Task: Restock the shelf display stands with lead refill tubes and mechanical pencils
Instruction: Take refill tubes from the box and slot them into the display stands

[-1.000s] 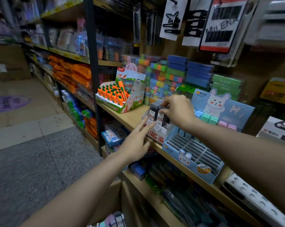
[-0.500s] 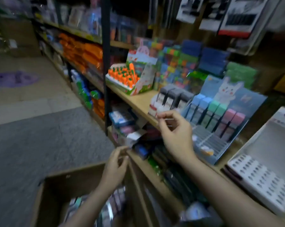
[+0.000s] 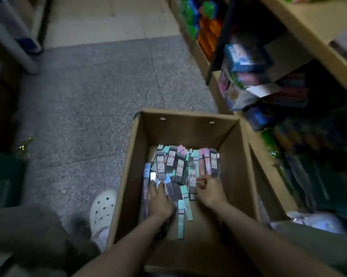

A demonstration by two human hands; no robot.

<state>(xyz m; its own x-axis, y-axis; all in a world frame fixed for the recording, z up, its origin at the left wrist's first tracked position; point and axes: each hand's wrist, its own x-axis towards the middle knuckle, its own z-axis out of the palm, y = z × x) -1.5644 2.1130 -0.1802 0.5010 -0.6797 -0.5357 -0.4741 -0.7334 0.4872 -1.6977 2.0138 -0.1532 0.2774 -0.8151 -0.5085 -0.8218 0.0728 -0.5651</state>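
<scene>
One box (image 3: pixel 190 124) is seen on the floor (image 3: pixel 92 92), holding dozens of tubes (image 3: pixel 180 166). Two hands are lowered in: the left hand (image 3: pixel 158 198) is laid flat, fingers spread on tubes; the right hand (image 3: pixel 208 190) is curled, its grip undeterminable.

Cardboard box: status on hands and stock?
Both hands in cardboard box. Left hand flat on lead refill tubes; right hand curled, grasp unclear. Nothing blocking.

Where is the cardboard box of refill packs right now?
In the head view the cardboard box sits on the floor at lower centre, against the shelving on the right, a white shoe on its left; both hands reach inside.
</scene>
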